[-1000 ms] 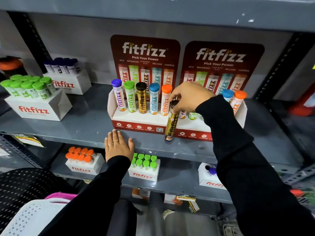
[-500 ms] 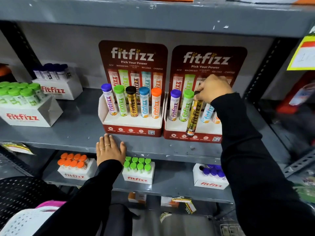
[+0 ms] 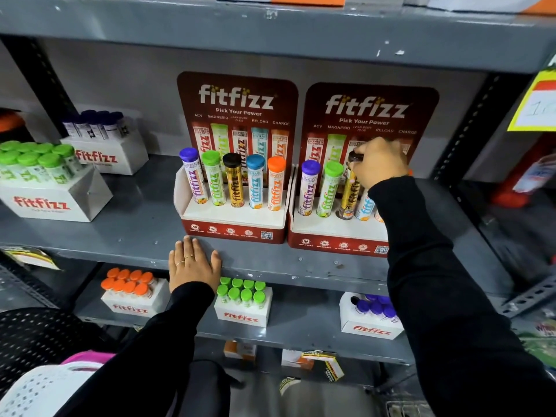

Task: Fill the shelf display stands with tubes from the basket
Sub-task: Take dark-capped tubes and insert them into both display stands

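Note:
Two red fitfizz display stands sit side by side on the grey shelf (image 3: pixel 120 233). The left stand (image 3: pixel 231 230) holds several upright tubes with purple, green, black, blue and orange caps. In the right stand (image 3: pixel 337 242) stand a purple-capped tube (image 3: pixel 307 191) and a green-capped tube (image 3: pixel 329 191). My right hand (image 3: pixel 380 162) grips the black cap of a gold tube (image 3: pixel 349 195) standing in the stand's third slot. A blue-labelled tube (image 3: pixel 364 207) is partly hidden behind my sleeve. My left hand (image 3: pixel 194 263) lies flat on the shelf's front edge. The white basket (image 3: pixel 33 389) is at the bottom left.
White fitfizz boxes of green-capped (image 3: pixel 45 182) and dark-capped tubes (image 3: pixel 102 142) stand at the shelf's left. The lower shelf carries boxes of orange (image 3: pixel 132 291), green (image 3: pixel 243 299) and purple-capped tubes (image 3: pixel 371 314). A black perforated surface (image 3: pixel 39 335) is at the lower left.
My right hand carried the gold tube from in front of the stands up and right, and set it upright into the right stand's third slot. The left hand stayed on the shelf edge.

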The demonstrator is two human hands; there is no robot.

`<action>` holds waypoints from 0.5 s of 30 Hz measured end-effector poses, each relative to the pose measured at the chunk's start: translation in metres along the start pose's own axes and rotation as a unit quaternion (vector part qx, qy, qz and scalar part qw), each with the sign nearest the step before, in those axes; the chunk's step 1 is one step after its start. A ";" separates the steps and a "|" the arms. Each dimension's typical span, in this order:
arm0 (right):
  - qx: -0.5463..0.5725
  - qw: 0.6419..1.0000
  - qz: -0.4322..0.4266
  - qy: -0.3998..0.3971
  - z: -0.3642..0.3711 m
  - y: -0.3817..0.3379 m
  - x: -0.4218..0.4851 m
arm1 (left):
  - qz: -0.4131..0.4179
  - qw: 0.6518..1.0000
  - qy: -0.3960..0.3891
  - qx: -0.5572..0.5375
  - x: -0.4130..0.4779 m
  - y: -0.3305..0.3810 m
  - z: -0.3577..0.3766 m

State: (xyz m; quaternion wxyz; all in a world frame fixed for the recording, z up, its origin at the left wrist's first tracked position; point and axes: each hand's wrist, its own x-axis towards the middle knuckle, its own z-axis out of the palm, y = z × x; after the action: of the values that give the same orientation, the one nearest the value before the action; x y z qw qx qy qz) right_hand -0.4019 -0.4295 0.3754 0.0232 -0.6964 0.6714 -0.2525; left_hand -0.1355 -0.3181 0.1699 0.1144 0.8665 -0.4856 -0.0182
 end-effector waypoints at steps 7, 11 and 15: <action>0.009 1.000 -0.017 -0.005 0.001 0.003 0.002 | -0.005 1.000 -0.001 0.006 0.001 0.000 0.001; -0.020 0.998 -0.026 -0.056 0.004 0.007 0.006 | -0.006 1.000 0.006 0.003 0.000 0.001 0.002; -0.038 0.997 -0.034 -0.065 0.009 0.008 0.007 | -0.009 1.000 -0.004 0.003 -0.001 0.001 0.003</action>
State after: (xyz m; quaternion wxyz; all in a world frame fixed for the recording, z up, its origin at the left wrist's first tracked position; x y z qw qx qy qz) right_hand -0.4059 -0.4395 0.3663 0.0317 -0.7342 0.6534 -0.1817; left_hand -0.1375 -0.3184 0.1670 0.1095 0.8712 -0.4781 -0.0211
